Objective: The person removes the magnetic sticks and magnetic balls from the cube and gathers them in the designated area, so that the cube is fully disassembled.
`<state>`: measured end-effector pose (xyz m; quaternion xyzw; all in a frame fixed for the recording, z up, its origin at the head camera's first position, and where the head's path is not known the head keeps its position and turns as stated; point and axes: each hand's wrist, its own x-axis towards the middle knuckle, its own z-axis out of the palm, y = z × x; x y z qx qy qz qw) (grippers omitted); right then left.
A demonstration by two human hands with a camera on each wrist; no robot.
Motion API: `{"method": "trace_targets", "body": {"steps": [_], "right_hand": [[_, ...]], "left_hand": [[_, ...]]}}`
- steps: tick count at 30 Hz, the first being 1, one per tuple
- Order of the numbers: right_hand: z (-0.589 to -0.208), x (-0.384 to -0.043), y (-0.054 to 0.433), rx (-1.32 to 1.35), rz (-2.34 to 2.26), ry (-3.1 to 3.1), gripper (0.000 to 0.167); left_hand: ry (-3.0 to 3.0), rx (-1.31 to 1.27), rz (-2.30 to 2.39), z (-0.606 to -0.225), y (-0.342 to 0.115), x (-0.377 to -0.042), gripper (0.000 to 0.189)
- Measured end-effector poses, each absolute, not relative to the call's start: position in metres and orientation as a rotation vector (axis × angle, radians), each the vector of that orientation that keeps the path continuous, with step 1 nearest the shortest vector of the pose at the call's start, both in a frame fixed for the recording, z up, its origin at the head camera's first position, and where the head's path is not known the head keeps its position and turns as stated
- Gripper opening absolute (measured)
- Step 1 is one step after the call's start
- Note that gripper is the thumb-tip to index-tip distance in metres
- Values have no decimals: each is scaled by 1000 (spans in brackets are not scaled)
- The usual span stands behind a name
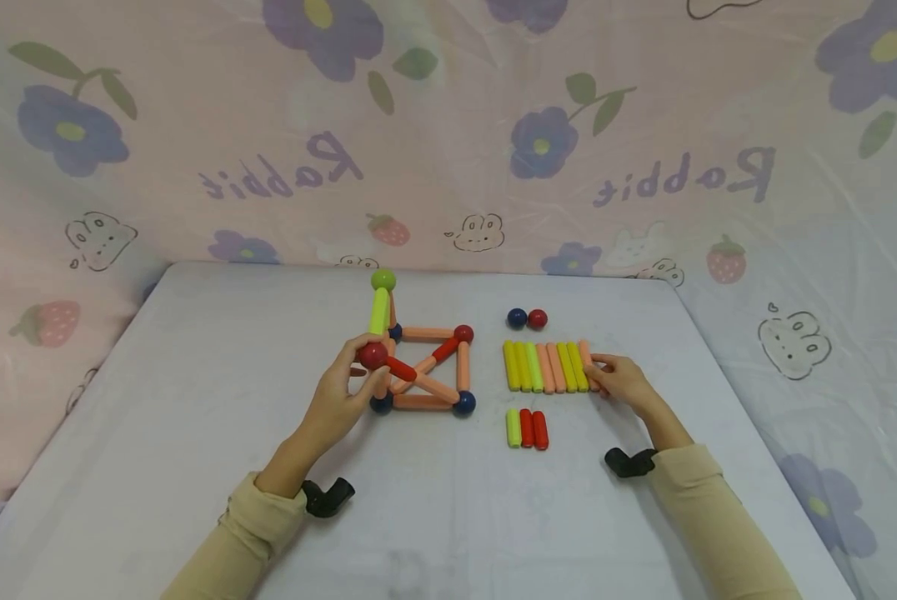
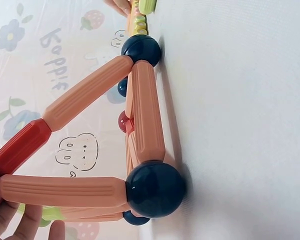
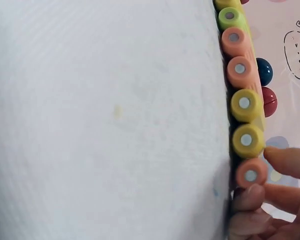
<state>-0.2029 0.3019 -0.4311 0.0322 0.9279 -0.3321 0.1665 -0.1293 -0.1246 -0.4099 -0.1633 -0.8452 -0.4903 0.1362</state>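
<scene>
A frame of magnetic sticks and balls stands on the table, with salmon sticks [image 1: 423,402] and dark blue balls [image 1: 463,403] at its base. My left hand [image 1: 339,387] grips a raised red ball [image 1: 373,356] at its near left. From that ball, a short red stick [image 1: 400,368] joined to a salmon stick slopes down to a blue corner ball [image 2: 141,50]. A lime stick [image 1: 379,311] leads from the held ball to a green ball [image 1: 383,281]. My right hand [image 1: 623,382] pinches the salmon stick [image 3: 252,173] at the right end of a row of sticks.
Yellow, lime and salmon sticks [image 1: 546,367] lie side by side right of the frame. Behind them sit a loose blue ball [image 1: 517,318] and red ball [image 1: 538,319]. One short lime stick [image 1: 513,427] and two short red sticks [image 1: 541,430] lie in front.
</scene>
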Motion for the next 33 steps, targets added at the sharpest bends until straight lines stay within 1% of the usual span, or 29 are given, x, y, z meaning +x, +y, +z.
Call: {"method": "trace_targets", "body": {"steps": [9, 16, 20, 26, 33], "right_hand": [[-431, -203, 300, 70, -891, 2680, 55], [-416, -194, 289, -32, -803, 2857, 51], [-405, -187, 267, -94, -920, 2893, 43], [-397, -173, 226, -296, -1089, 2896, 34], [-388, -161, 179, -508, -1213, 2880, 27]], "left_hand": [[-2458, -486, -1422, -409, -128, -129, 45], [-2482, -538, -1344, -403, -133, -129, 48], [-2493, -547, -1400, -399, -139, -130, 49], [-2503, -412, -1435, -389, -150, -136, 42], [-2465, -367, -1543, -386, -164, -164, 38]]}}
